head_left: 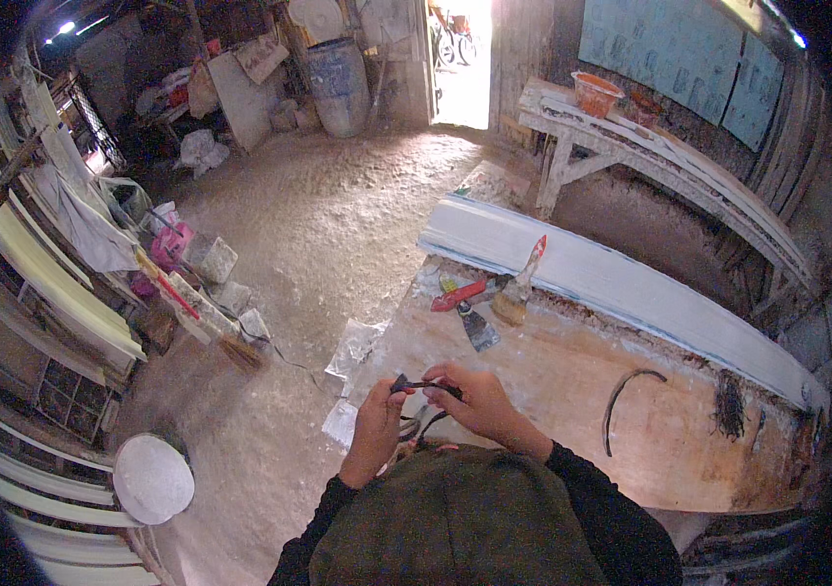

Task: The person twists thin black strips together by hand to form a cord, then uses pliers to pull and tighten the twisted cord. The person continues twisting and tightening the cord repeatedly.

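My left hand is closed on one end of a dark, thin, cord-like strip, and a small black piece sticks up by its thumb. The fingers of my right hand pinch the same strip a little to the right. Dark loops hang below the hands, partly hidden by the cap brim-like cloth in front; what the strip is, I cannot make out. Ahead on the wooden board lie a red-handled tool, a putty knife and a paintbrush.
A curved black strip and a bundle of black strands lie on the board's right. A long white moulding borders its far side. Beyond stands a bench with an orange bowl. A white bucket stands at left.
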`<state>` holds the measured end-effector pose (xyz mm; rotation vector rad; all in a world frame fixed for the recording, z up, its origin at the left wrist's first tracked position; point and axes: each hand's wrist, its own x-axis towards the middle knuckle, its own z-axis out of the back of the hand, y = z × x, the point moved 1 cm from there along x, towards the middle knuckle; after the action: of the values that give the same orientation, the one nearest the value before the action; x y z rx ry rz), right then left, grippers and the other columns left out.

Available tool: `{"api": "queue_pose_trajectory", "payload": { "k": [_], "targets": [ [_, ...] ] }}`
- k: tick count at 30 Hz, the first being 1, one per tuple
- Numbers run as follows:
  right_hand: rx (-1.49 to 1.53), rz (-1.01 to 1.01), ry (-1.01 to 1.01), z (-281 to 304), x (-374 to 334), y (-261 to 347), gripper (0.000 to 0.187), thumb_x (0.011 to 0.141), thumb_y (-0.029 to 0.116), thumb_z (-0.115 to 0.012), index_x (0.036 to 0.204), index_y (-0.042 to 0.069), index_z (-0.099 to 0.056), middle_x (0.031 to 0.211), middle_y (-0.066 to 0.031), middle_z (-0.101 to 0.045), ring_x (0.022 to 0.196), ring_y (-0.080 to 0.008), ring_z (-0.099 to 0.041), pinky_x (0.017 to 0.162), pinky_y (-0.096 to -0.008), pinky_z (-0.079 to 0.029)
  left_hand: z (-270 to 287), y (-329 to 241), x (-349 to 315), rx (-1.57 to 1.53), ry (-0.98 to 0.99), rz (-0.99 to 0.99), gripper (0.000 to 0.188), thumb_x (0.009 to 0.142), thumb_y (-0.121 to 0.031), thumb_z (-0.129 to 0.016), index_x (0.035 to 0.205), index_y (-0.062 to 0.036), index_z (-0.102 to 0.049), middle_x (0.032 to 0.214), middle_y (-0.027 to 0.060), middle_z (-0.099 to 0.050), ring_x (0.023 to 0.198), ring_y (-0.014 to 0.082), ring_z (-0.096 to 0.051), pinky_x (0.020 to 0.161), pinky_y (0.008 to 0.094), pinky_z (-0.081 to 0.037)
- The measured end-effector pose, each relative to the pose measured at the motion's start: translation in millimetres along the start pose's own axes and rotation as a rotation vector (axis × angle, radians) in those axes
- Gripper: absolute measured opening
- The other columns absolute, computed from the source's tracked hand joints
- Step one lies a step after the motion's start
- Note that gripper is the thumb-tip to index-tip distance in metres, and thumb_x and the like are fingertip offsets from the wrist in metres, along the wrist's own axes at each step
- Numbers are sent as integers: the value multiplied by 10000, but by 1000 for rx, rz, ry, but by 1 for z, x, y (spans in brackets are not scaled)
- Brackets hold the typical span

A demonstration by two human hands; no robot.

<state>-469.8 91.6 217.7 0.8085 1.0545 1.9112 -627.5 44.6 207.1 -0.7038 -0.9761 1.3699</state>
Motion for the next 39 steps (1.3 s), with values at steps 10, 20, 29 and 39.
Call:
{"api": "queue_pose_trajectory", "payload": {
  "k": [10,20,29,39],
  "targets": [
    [-18,214,169,10,5,-4,142,802,158,-547,847,25,-569,746,-70,-561,661,-143,-546,593,-271,-427,28,6,10,146,385,-78,267,874,-256,-395,921,-23,-517,846,149,-548,801,302,-534,698,330,-411],
    [1007,-171,498,-12,4,-23,190,829,214,-523,907,41,-535,808,-3,-530,756,-84,-476,696,-232,-379,26,-13,3,-37,360,99,333,876,-332,-398,933,-18,-490,768,140,-535,745,228,-539,671,314,-411],
    [1049,-112,190,-22,2,-9,184,805,138,-555,944,62,-460,869,-5,-495,788,-90,-470,705,-240,-383,-5,-6,0,-108,174,-28,436,842,-441,-396,957,-21,-412,857,155,-497,808,276,-526,696,343,-410],
    [1007,-212,236,-39,3,-16,580,782,349,-568,1192,81,-258,1066,-78,-428,973,-163,-452,830,-297,-376,-11,4,0,-263,153,-114,453,829,-492,-384,912,-49,-433,872,105,-496,808,203,-494,719,310,-399]
  ]
}}
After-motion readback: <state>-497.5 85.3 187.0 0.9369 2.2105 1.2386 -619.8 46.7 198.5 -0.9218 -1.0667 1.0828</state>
